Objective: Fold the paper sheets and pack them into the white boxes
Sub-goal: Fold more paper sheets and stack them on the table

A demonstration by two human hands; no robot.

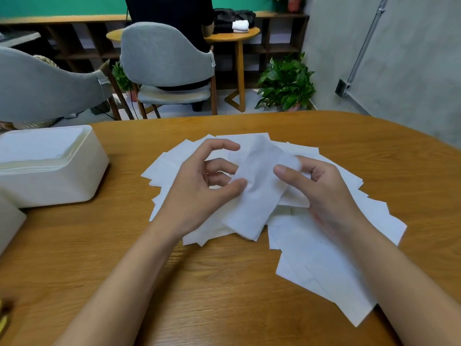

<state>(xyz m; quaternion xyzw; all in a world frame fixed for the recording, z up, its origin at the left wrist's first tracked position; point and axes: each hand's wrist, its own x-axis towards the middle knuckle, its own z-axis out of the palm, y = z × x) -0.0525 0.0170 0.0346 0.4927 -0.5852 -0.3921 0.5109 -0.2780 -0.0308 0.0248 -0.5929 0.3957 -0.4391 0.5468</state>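
Observation:
Several white paper sheets point(321, 245) lie spread in a loose pile on the wooden table point(224, 295). Above the pile I hold one thin sheet point(259, 186), partly lifted and blurred. My left hand point(199, 193) has its thumb against the sheet's left edge, with the fingers curled above it. My right hand point(316, 191) pinches the sheet's right side between thumb and fingers. A white box point(50, 176) stands at the left of the table, filled with stacked folded sheets up to its rim.
The corner of a second white box point(8, 226) shows at the far left edge. Beyond the table stand two grey chairs point(164, 56), a round side table point(232, 36), a potted plant point(287, 83) and a person in dark clothes.

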